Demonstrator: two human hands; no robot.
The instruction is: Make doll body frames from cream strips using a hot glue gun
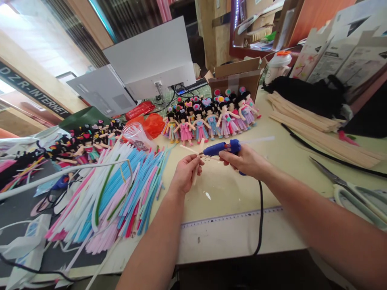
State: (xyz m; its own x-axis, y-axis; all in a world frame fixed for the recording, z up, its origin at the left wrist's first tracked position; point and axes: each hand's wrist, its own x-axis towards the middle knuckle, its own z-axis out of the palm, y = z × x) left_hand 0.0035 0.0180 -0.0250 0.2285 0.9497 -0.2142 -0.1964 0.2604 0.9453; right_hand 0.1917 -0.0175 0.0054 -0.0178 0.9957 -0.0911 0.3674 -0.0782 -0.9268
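My left hand (185,174) pinches crossed cream-coloured pipe cleaners (195,177) above the table mat, their ends sticking out past the fingertips. In my right hand (247,161) is a blue hot glue gun (215,149), held sideways with its nozzle at the pipe cleaners by my left fingertips. I cannot tell whether the nozzle touches them. A pale glue stick (263,139) juts from the back of the gun, and its black cord (261,217) hangs over the table's front edge. Just beyond both hands stand rows of small pipe-cleaner dolls (198,124) in colourful dresses.
Bundles of coloured pipe cleaners (121,189) lie at left, beside a clear plastic cup (137,135). Beige pipe cleaners (320,133) and scissors (347,186) lie at right. A ruler strip (217,220) runs along the front. Behind stand a monitor (154,60) and a cardboard box (236,78).
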